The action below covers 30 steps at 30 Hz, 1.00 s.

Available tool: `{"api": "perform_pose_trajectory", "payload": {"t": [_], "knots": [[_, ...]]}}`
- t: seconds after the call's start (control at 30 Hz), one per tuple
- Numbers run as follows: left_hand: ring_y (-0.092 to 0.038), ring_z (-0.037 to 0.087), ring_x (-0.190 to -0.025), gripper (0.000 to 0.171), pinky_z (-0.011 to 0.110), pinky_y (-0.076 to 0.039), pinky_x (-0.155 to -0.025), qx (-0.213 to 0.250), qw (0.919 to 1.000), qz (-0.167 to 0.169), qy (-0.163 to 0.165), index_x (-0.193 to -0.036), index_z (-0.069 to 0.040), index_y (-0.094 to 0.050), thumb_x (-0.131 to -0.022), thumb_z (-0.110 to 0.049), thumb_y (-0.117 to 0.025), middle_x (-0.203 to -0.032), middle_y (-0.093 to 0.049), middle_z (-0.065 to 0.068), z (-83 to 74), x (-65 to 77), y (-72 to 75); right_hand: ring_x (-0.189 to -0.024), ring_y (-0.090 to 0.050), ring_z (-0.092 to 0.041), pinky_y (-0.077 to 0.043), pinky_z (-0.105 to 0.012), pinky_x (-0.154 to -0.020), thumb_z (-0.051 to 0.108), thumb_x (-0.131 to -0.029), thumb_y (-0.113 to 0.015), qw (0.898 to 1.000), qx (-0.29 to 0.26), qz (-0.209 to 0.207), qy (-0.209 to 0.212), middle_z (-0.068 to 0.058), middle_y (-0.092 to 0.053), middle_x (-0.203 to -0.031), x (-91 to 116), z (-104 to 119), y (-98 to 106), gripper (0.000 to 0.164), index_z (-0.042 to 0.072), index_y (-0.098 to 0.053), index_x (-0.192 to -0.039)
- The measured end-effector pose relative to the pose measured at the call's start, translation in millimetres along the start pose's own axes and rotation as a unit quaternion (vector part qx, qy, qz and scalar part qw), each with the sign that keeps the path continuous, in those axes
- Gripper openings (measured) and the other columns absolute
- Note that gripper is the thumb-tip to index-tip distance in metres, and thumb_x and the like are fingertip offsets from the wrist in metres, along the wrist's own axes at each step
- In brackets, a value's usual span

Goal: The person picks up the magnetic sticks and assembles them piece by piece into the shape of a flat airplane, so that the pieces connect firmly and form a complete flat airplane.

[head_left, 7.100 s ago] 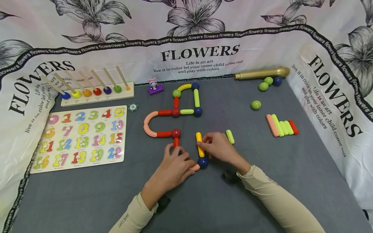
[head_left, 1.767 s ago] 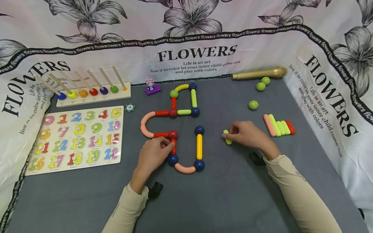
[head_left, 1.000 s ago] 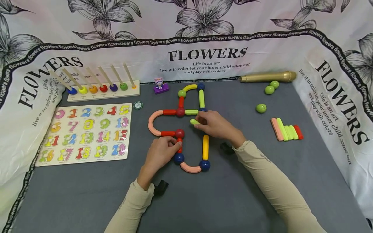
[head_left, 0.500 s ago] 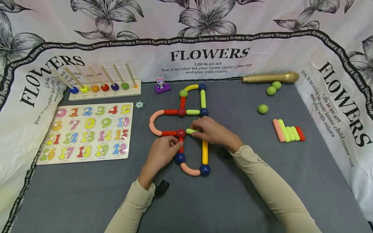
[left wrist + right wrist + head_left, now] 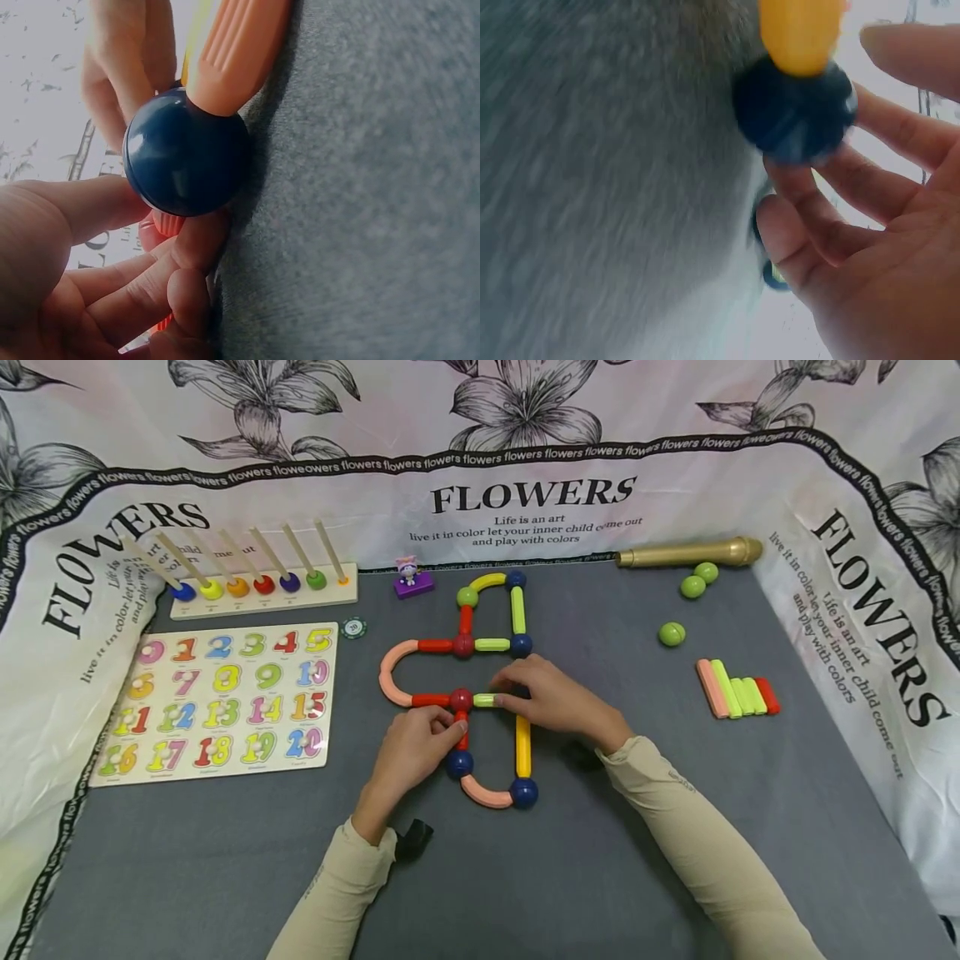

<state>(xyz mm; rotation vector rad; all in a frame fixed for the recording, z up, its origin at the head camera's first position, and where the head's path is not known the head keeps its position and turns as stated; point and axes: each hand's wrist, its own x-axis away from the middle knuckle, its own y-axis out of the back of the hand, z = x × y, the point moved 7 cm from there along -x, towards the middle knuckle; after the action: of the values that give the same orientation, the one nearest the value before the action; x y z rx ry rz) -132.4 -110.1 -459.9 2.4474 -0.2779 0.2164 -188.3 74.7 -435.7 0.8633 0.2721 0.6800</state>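
Ball-and-rod magnetic pieces form an open figure on the grey cloth in the head view. My left hand [image 5: 412,745] pinches the short red rod [image 5: 462,741] between the middle red ball [image 5: 461,700] and a blue ball [image 5: 186,154]. Below that ball a curved pink rod [image 5: 486,793] leads to another blue ball [image 5: 524,792]. A short green rod [image 5: 484,701] meets the red ball's right side. At its other end, my right hand [image 5: 551,693] has its fingers curled round a blue ball [image 5: 795,112] topping the yellow rod [image 5: 523,747]; from above the hand hides this ball.
A number board [image 5: 213,702] and a peg stand [image 5: 266,593] lie left, near a poker chip [image 5: 353,627] and a small figurine [image 5: 407,572]. To the right are several loose rods [image 5: 738,689], green balls [image 5: 672,634] and a gold microphone-shaped object [image 5: 688,553].
My right hand has added a blue ball to the yellow rod's top, carried the green rod leftward to the red ball, then shifted its hold to the blue ball. My left hand stays on the red rod.
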Motion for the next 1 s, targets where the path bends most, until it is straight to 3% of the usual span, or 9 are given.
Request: {"api": "perform_pose_trajectory", "payload": {"t": [0.27, 0.6, 0.67, 0.77, 0.87, 1.0], "knots": [[-0.053, 0.018, -0.061, 0.029, 0.031, -0.037, -0.057, 0.01, 0.9998, 0.016, 0.001, -0.109, 0.0, -0.076, -0.102, -0.028, -0.074, -0.073, -0.064, 0.003, -0.4, -1.6, -1.3, -0.095, -0.063, -0.024, -0.053, -0.046, -0.086, 0.011, -0.11, -0.058, 0.996, -0.046, -0.059, -0.042, -0.013, -0.072, -0.117, 34, -28, 13, 0.026, -0.003, -0.072, -0.127], [-0.052, 0.019, -0.062, 0.03, 0.032, -0.036, -0.058, 0.018, 0.9995, 0.026, 0.008, -0.109, 0.001, -0.074, -0.103, -0.028, -0.071, -0.073, -0.063, 0.004, 4.0, -1.1, -5.9, -0.094, -0.06, -0.023, -0.051, -0.042, -0.084, 0.015, -0.111, -0.058, 0.992, -0.088, -0.042, -0.086, -0.01, -0.07, -0.121, 54, -39, 12, 0.029, 0.002, -0.07, -0.135], [-0.051, 0.018, -0.061, 0.03, 0.032, -0.035, -0.058, 0.021, 0.9993, 0.027, 0.011, -0.109, 0.001, -0.074, -0.103, -0.028, -0.072, -0.071, -0.061, 0.004, 4.9, -1.5, -7.2, -0.097, -0.063, -0.023, -0.052, -0.044, -0.086, 0.015, -0.111, -0.059, 0.991, -0.082, -0.048, -0.095, -0.011, -0.071, -0.123, 59, -43, 17, 0.03, 0.001, -0.07, -0.135], [-0.051, 0.018, -0.061, 0.029, 0.032, -0.034, -0.058, 0.025, 0.9993, 0.025, 0.011, -0.108, 0.001, -0.074, -0.103, -0.028, -0.072, -0.07, -0.06, 0.004, 5.1, -2.2, -7.4, -0.101, -0.066, -0.028, -0.053, -0.049, -0.089, 0.016, -0.109, -0.063, 0.988, -0.049, -0.089, -0.118, -0.015, -0.072, -0.121, 75, -55, 37, 0.029, -0.002, -0.07, -0.132], [-0.051, 0.019, -0.061, 0.029, 0.032, -0.035, -0.058, 0.023, 0.9994, 0.025, 0.012, -0.108, 0.001, -0.074, -0.103, -0.027, -0.071, -0.071, -0.06, 0.004, 4.5, -2.0, -7.2, -0.098, -0.068, -0.036, -0.052, -0.055, -0.087, 0.013, -0.105, -0.067, 0.976, 0.022, -0.165, -0.143, -0.021, -0.074, -0.11, 102, -72, 69, 0.026, -0.006, -0.072, -0.122], [-0.052, 0.019, -0.063, 0.03, 0.032, -0.036, -0.059, 0.021, 0.9994, 0.025, 0.012, -0.11, 0.001, -0.074, -0.103, -0.028, -0.071, -0.072, -0.061, 0.004, 2.8, -1.1, -6.1, -0.092, -0.064, -0.051, -0.047, -0.064, -0.085, 0.008, -0.098, -0.071, 0.94, 0.146, -0.242, -0.191, -0.031, -0.07, -0.098, 146, -93, 106, 0.023, -0.013, -0.07, -0.107]]}}
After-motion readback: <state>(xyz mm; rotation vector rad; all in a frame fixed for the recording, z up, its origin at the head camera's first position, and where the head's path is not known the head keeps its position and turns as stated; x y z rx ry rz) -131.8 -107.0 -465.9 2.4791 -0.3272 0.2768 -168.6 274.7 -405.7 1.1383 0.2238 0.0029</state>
